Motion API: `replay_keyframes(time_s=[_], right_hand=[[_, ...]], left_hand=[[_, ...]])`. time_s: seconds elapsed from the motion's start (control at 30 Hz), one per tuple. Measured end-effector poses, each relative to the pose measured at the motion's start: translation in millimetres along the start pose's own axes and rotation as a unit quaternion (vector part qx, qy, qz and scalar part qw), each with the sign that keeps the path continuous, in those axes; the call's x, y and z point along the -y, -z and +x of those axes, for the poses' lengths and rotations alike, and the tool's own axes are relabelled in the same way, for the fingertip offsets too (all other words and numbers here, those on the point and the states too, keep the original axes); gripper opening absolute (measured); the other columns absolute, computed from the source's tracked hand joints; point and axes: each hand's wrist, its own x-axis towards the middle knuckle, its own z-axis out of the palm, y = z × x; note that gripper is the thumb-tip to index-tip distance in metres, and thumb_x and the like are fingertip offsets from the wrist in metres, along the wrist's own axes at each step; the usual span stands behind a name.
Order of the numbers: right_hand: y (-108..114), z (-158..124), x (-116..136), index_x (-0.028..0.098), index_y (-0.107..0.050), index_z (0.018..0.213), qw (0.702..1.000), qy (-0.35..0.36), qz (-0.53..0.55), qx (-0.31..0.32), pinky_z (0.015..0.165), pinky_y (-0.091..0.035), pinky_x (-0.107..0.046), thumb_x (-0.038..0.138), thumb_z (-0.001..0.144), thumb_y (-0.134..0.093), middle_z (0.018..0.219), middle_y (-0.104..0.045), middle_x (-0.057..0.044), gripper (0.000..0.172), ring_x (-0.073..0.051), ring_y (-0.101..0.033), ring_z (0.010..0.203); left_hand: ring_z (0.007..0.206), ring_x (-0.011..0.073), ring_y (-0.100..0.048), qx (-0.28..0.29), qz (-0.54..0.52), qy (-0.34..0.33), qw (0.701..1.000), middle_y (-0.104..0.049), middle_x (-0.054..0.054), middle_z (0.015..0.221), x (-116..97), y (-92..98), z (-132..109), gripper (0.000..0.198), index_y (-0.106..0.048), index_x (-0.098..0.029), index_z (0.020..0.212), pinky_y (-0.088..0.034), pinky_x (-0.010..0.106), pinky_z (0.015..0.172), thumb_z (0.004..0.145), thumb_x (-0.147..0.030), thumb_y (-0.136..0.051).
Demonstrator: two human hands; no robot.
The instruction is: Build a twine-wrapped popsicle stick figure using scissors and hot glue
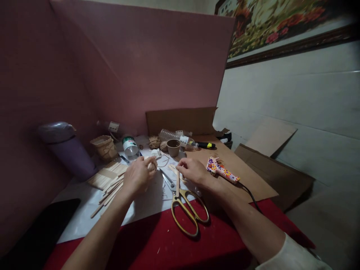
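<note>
Pinching a thin wooden stick (177, 184) in right fingers (182, 162), with its lower end over the gold-handled scissors (183, 193), just below these fingers; cannot tell if touching them. Curling left fingers (144, 162) around a pale round piece (152, 166), partly hidden. Having loose wooden sticks (113, 191) beside the left fingers, and a flowered glue gun (222, 171) rightward of the right fingers

A framed flower picture (277, 28) on a pale wall (267, 90), a red-covered table (152, 240), craft sticks (112, 189), twine balls (154, 142), scissors (172, 186) and a flower-patterned glue gun (222, 170) mark a craft corner, apparently in a home.
</note>
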Motion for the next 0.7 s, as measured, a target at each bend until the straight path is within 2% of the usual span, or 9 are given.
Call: replay_keyframes(time_s=[0.13,0.23,0.3,0.4,0.5,0.6,0.7], right_hand=[[-5,-10,9,0.021,-0.07,0.075,0.996,0.015,-0.078,0.03,0.06,-0.035,-0.027,0.028,0.081,-0.06,0.072,-0.071,-0.005,0.014,-0.021,-0.064,0.072],[-10,-17,19,0.022,-0.07,0.083,0.993,0.029,-0.112,0.035,0.063,-0.035,-0.028,0.032,0.086,-0.055,0.081,-0.073,-0.006,0.018,-0.022,-0.065,0.078],[-12,-19,22,0.023,-0.069,0.086,0.99,0.031,-0.129,0.037,0.064,-0.035,-0.028,0.034,0.087,-0.055,0.084,-0.074,-0.006,0.018,-0.022,-0.065,0.08],[-10,-21,23,0.023,-0.069,0.089,0.988,0.019,-0.152,0.03,0.065,-0.036,-0.029,0.035,0.09,-0.052,0.087,-0.074,-0.008,0.021,-0.023,-0.066,0.082],[-7,-22,20,0.021,-0.068,0.091,0.985,0.0,-0.169,0.023,0.065,-0.036,-0.031,0.037,0.092,-0.048,0.087,-0.073,-0.011,0.026,-0.025,-0.065,0.082],[-9,-24,17,0.019,-0.066,0.09,0.985,-0.01,-0.169,0.038,0.063,-0.035,-0.031,0.039,0.086,-0.057,0.083,-0.072,-0.013,0.022,-0.028,-0.065,0.08],[-15,-25,17,0.019,-0.065,0.09,0.988,-0.023,-0.145,0.053,0.062,-0.035,-0.03,0.032,0.08,-0.064,0.082,-0.071,-0.011,0.016,-0.026,-0.064,0.078]], left_hand=[[0.093,0.0275,-0.06,-0.019,0.104,-0.116,0.988,-0.059,0.009,0.116,-3,-3.0,-10,0.03,-0.072,-0.037,0.104,-0.042,0.035,0.074,0.084,-0.03,-0.052],[0.104,0.028,-0.056,-0.029,0.14,-0.194,0.971,-0.057,0.008,0.123,0,-3.8,-16,0.027,-0.074,-0.038,0.097,-0.041,0.036,0.08,0.084,-0.026,-0.055],[0.111,0.03,-0.053,-0.04,0.148,-0.221,0.963,-0.053,0.007,0.132,4,-3.0,-19,0.03,-0.073,-0.041,0.099,-0.04,0.039,0.083,0.083,-0.022,-0.056],[0.109,0.0317,-0.055,-0.036,0.138,-0.216,0.966,-0.046,0.007,0.14,9,-0.5,-21,0.03,-0.071,-0.043,0.103,-0.042,0.04,0.079,0.083,-0.025,-0.055],[0.103,0.0291,-0.059,-0.036,0.12,-0.186,0.975,-0.047,0.009,0.138,13,1.3,-19,0.032,-0.069,-0.039,0.107,-0.044,0.037,0.078,0.082,-0.025,-0.055],[0.105,0.0279,-0.057,-0.054,0.107,-0.157,0.98,-0.051,0.011,0.131,16,1.2,-15,0.037,-0.065,-0.034,0.115,-0.044,0.035,0.08,0.08,-0.024,-0.056],[0.105,0.0273,-0.056,-0.08,0.103,-0.148,0.98,-0.053,0.011,0.126,18,-0.2,-11,0.033,-0.065,-0.032,0.115,-0.045,0.034,0.078,0.085,-0.029,-0.052]])
